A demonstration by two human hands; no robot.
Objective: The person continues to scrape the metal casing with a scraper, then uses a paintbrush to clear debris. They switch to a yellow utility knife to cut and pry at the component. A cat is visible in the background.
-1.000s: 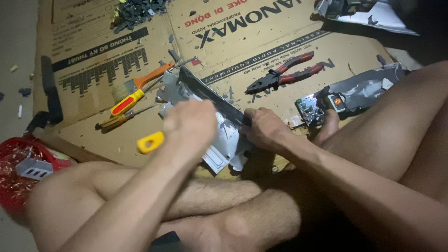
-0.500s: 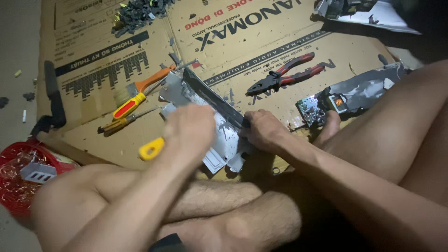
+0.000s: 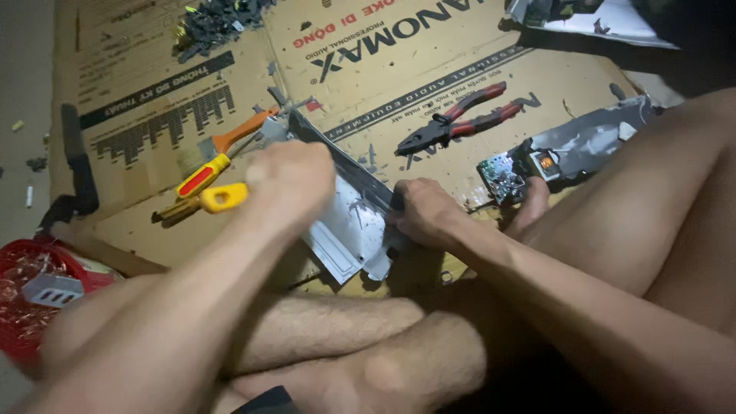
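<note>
Mid-frame on the cardboard (image 3: 138, 92), left hand (image 3: 291, 184) fisted round a yellow-handled tool (image 3: 222, 197), tip hidden, right hand (image 3: 425, 215) gripped the metal chassis (image 3: 349, 222) edge, pliers (image 3: 460, 119) upper right, roomy.

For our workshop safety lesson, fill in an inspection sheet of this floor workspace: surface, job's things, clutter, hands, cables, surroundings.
Surface: flattened brown printed cardboard sheet on the floor.
Job's things: grey sheet-metal chassis; yellow tool handle.
Clutter: red-handled black pliers; red-and-yellow screwdriver; orange-handled tool; green circuit board; pile of small dark parts.
Hands: left hand grips the yellow handle, blurred; right hand holds the chassis edge.
Cables: nothing seen.
Surroundings: red basket of scrap at left; bare crossed legs below.
</note>
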